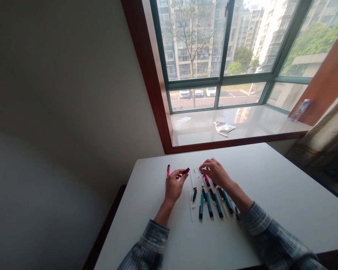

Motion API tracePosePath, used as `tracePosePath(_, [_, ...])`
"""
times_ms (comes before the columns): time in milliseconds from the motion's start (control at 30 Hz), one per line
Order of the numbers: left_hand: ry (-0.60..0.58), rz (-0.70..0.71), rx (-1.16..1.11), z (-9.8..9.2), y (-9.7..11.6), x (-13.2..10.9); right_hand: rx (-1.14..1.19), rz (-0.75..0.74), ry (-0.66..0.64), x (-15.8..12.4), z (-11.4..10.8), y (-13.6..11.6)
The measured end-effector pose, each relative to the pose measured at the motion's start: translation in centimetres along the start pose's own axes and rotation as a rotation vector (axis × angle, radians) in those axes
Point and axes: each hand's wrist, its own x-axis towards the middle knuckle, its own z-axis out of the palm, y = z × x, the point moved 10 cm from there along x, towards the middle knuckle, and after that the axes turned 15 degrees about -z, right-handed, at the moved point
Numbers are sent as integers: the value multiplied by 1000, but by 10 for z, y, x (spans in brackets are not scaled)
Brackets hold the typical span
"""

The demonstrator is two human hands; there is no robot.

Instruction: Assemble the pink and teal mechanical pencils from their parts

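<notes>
Between the thumb and fingers of my left hand (174, 185) is a black and red pen part (186, 171), raised above the white table. My right hand (215, 171) reaches over the far pen parts, fingertips bent together at the tabletop; what they pinch, if anything, is too small to make out. Under that hand lies a red and black pen part (206, 180). Nearer to me, several teal and black pen barrels (208, 204) lie in a row, with thin refills (190, 206) beside them. A red and black pen (168, 170) lies left of my left hand.
The white table (141, 210) stands against a grey wall and a window ledge. On the ledge are a crumpled cloth (224, 128), a flat white piece (184, 119) and a clear bottle (300, 110). A curtain (323, 131) hangs at the right.
</notes>
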Motion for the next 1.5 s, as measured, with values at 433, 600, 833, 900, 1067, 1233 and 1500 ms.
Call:
tracePosePath(433, [25,40,14,0,2,0,-107,-18,-226,6,34,-10])
tracePosePath(600, [18,57,26,4,3,2,2,-65,-77,9,-8,-44])
tracePosePath(833, [52,110,42,17,2,7,294,-158,148,-52,-63,-177])
tracePosePath(900, [61,120,48,20,1,8,382,-132,183,-76,-60,-203])
tracePosePath(1067, [115,195,79,22,7,1,471,-30,234,-120,-46,-220])
tracePosePath(1233, [155,317,107,30,21,-15,483,-26,178,-135,-48,-220])
tracePosePath(1500, [155,359,93,32,24,-24,509,13,249,-143,-57,-216])
